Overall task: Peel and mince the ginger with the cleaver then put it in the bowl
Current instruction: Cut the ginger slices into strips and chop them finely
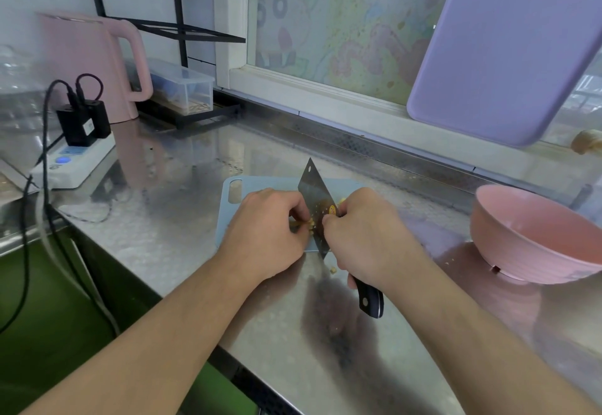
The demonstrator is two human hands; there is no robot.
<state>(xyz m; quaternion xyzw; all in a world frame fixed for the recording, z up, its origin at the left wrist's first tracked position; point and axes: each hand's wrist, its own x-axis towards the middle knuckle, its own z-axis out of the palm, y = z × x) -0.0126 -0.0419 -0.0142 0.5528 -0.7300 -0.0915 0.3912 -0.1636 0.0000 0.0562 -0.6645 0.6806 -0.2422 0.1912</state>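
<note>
My left fingertips (298,215) are curling down onto the small heap of ginger (309,224), pinching the yellow bits together right against the flat of the cleaver (317,199). My left hand (270,229) is resting on the pale blue cutting board (228,215), covering much of its middle. My right hand (365,235) is gripping the cleaver where blade meets dark handle (369,299), fingers wrapped round it; the handle's end is sticking out below my palm, past the board's near edge. The blade is standing on its edge, tip pointing toward the board's far edge, with bits of ginger clinging to its side. A few more pieces are lying beyond the blade, and a few crumbs are sitting on the steel counter (182,219) just off the board's near edge. The pink bowl (534,245) is sitting near the counter's right edge, well apart from the board, tilted on its side.
</note>
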